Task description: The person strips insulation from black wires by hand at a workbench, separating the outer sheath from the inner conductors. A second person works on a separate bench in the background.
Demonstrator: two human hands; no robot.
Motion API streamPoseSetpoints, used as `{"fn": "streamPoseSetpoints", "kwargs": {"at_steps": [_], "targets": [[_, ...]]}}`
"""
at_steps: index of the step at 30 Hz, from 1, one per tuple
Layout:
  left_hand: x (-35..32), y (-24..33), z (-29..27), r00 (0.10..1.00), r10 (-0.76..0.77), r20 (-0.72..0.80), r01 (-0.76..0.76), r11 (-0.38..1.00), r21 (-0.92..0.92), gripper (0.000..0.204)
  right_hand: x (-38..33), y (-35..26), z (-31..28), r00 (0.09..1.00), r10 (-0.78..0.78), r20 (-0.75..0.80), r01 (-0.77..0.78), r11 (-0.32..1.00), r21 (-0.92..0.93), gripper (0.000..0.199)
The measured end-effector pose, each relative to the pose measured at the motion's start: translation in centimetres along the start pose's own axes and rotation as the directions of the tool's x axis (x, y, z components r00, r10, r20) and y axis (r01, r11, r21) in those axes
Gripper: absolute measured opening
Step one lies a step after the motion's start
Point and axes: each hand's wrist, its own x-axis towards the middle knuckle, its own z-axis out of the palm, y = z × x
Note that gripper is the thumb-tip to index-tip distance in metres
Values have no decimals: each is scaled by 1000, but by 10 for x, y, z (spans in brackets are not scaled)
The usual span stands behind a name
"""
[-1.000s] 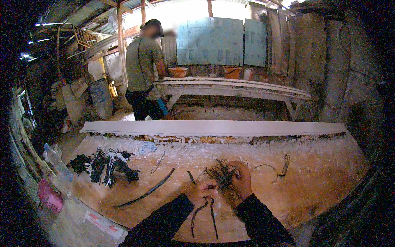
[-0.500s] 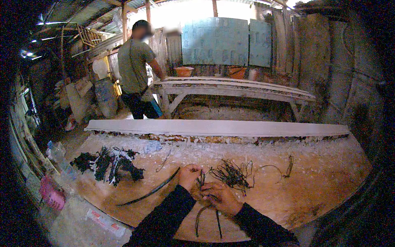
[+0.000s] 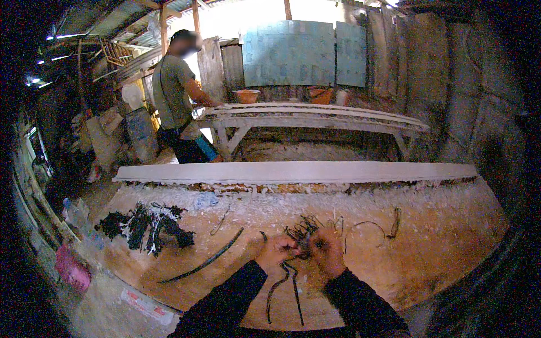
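Observation:
My left hand (image 3: 277,250) is closed in a pinch above the wooden board, and a short dark end of a black cord (image 3: 263,236) pokes out past its knuckles. Close against it, my right hand (image 3: 328,252) has its fingers curled, slightly smeared by motion; what lies in them is hidden. Behind both hands sits a loose heap of thin dark cords (image 3: 300,226), partly covered by my right hand. Two dark strips (image 3: 269,298) lie on the board just below my hands. A longer black strip (image 3: 209,259) curves across the board to the left.
Black and white tied bundles (image 3: 147,228) lie on the board's left side. A thin cord loop (image 3: 393,228) lies at the right. Along the far edge runs a long white slab (image 3: 293,173). Beyond, a person (image 3: 179,96) stands at another bench (image 3: 315,119).
My right hand has risen and moved right toward the cord heap, its fingers now curled upward. My left hand has shifted right and slightly lower. The far person leans more toward the bench.

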Motion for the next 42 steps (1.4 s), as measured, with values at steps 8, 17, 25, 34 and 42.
{"fn": "streamPoseSetpoints", "kwargs": {"at_steps": [8, 17, 25, 34, 42], "targets": [[-17, 67, 27, 916, -162, 366, 283, 909, -307, 12, 9, 12, -6, 989, 26, -146, -78, 930, -359, 8], [-1, 37, 6, 952, -68, -300, 81, 996, 34, 15, 12, -5, -14, 994, 20, -105, -53, 943, -327, 16], [6, 11, -32, 693, -157, -703, 154, 986, -69, 5, -12, -31, 11, 872, 214, 440, -361, 889, 283, 19], [-1, -7, -19, 814, 103, -572, 114, 937, 331, 11, -11, -16, 16, 858, -155, 490, 59, 977, 206, 12], [-3, 14, 4, 971, 101, -218, -32, 954, 299, 7, 2, 1, 7, 997, -25, 75, 29, 998, -50, 11]]}}
